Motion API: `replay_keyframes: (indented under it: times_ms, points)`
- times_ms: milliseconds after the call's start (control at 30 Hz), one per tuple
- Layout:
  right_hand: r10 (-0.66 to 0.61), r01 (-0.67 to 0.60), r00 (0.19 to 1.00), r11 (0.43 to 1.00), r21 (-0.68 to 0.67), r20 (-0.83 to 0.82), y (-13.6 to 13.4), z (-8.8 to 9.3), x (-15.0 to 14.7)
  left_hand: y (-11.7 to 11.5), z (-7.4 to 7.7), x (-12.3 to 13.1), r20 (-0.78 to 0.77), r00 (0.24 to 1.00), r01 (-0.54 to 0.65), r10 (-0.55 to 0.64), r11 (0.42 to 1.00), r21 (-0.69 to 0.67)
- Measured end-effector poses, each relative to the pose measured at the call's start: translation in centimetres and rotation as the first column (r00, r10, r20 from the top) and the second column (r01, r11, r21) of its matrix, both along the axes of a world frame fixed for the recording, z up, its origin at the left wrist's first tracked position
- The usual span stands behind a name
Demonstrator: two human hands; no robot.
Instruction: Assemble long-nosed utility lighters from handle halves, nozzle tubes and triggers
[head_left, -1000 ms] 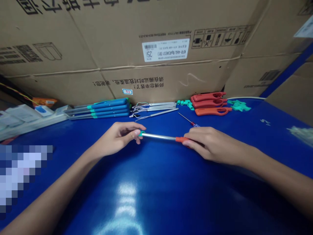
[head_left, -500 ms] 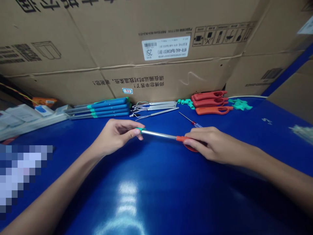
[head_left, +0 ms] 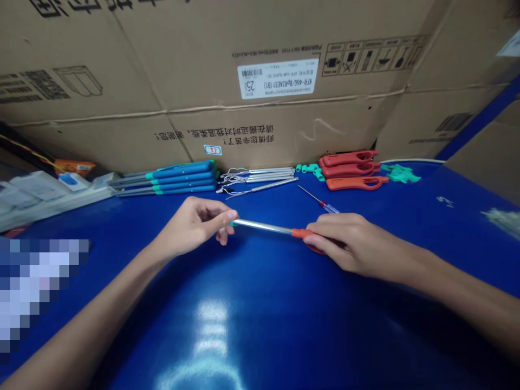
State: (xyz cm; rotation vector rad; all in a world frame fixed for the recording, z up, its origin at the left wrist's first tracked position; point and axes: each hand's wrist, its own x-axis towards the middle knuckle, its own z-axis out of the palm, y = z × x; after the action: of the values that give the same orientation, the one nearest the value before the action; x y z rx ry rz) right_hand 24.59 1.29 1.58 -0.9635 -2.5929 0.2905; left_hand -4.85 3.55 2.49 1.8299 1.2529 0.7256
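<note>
My hands hold a straight steel rod level above the blue table. My left hand pinches its green-capped end between thumb and fingers, nearly hiding the cap. My right hand closes on the orange collar at the other end. Beneath those fingers, a red plastic handle shows only in part, and its shape is mostly hidden. A small screwdriver with a red and clear handle lies just behind my right hand.
Along the cardboard cartons lie blue-handled tools, wired metal rods, teal sleeves, red handles and teal pieces. Papers lie at the left, beside a pixelated patch.
Both hands and the rod sit slightly lower in view. My left fingers now cover more of the green cap. The grip of both hands stays on the rod.
</note>
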Motion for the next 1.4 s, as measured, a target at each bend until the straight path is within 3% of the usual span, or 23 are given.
replay_keyframes:
  times_ms: [133,233,333,400,467,567,633,700,767,833,967,1033,1200,1400]
  points:
    - [0.036,-0.076,0.991,0.94,0.332,0.126,0.0,-0.5,0.3,0.1,-0.3,0.1,0.019,1.0,-0.013,0.016,0.99,-0.14]
    - [0.023,-0.063,0.991,0.945,0.321,0.128,0.0,-0.3,0.3,0.2,-0.5,0.3,0.066,0.997,-0.019,0.028,0.991,-0.132]
    - [0.004,-0.005,1.0,0.998,0.055,0.017,0.0,0.3,0.2,0.0,-0.4,0.5,0.134,0.99,-0.041,0.041,0.999,-0.004]
    - [-0.028,0.016,0.998,0.981,-0.192,-0.06,0.0,0.8,0.1,-0.2,-0.2,0.6,0.167,0.985,-0.064,0.05,0.995,0.078]
    - [-0.078,0.025,0.992,0.901,-0.433,-0.104,0.1,1.2,0.1,-0.4,-0.2,0.5,0.181,0.982,-0.078,0.054,0.989,0.129]
    - [-0.132,-0.008,0.982,0.693,-0.721,-0.138,0.4,1.4,0.2,-0.5,-0.5,0.3,0.176,0.983,-0.098,0.061,0.973,0.208]
    - [-0.147,-0.056,0.975,0.57,-0.82,-0.169,0.7,1.3,0.3,-0.4,-0.6,0.1,0.161,0.985,-0.102,0.059,0.956,0.274]
    - [-0.151,-0.074,0.973,0.522,-0.85,-0.177,0.8,1.2,0.3,-0.4,-0.7,-0.1,0.139,0.989,-0.087,0.045,0.946,0.313]
    - [-0.146,-0.039,0.979,0.562,-0.826,-0.145,0.6,1.2,0.3,-0.3,-0.5,-0.2,0.114,0.993,-0.047,0.014,0.954,0.296]
    - [-0.149,0.027,0.984,0.658,-0.753,-0.094,0.2,1.3,0.1,-0.3,-0.3,-0.3,0.099,0.995,-0.004,-0.019,0.973,0.233]
    - [-0.103,0.06,0.992,0.88,-0.471,-0.067,-0.7,1.2,-0.4,-0.3,0.2,-0.4,0.074,0.996,0.035,-0.043,0.994,0.101]
    - [-0.058,0.033,0.996,0.943,-0.332,-0.067,-1.1,1.0,-0.7,-0.4,0.3,-0.2,0.069,0.996,0.045,-0.049,0.998,0.052]
    - [0.014,-0.011,0.999,0.997,-0.072,0.041,-1.7,0.7,-1.3,-0.7,-0.1,1.0,0.01,0.985,0.17,-0.17,0.981,-0.093]
    - [0.036,-0.039,0.997,0.999,0.032,0.068,-1.3,0.5,-1.0,-0.6,0.2,0.1,-0.231,0.964,0.184,-0.129,0.954,0.237]
